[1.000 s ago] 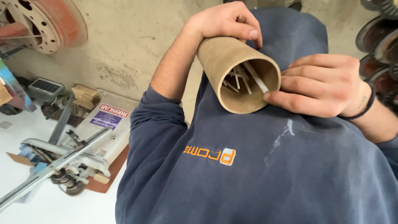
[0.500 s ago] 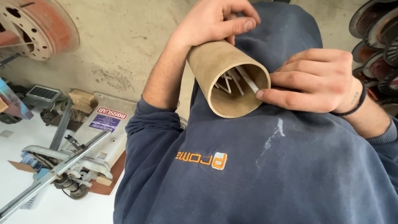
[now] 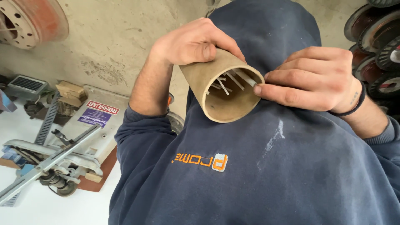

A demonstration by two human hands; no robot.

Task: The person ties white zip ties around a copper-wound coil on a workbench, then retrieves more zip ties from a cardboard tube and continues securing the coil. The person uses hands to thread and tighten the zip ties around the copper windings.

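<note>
Left hand [image 3: 196, 43], wrapped around the far end of a brown cardboard tube [image 3: 216, 89], grips it with the thumb lying along its upper wall; the fingers behind the tube are hidden from me. Its open mouth faces the camera, tilted down toward my navy sweatshirt [image 3: 258, 166], just below both hands.

Right hand [image 3: 312, 79] meets the tube's rim from the opposite side, fingertips [image 3: 259, 88] pinched at the edge where thin pale rods [image 3: 233, 80] cross the inside. Whether the pinch closes on a rod or only on the rim I cannot tell, since the fingertips cover the contact. The rods' far ends vanish into the dark bore, and their number is unclear. A black band [image 3: 354, 106] circles my right wrist.

Beyond my left forearm, lower down, a grey metal machine [image 3: 62, 150] with a long bar lies on a white surface, partly cut off by the frame edge. A rust-red wheel disc [image 3: 33, 21] shows only in part above my left hand. Stacked discs [image 3: 375, 46] beside my right wrist are likewise cropped and hard to identify.
</note>
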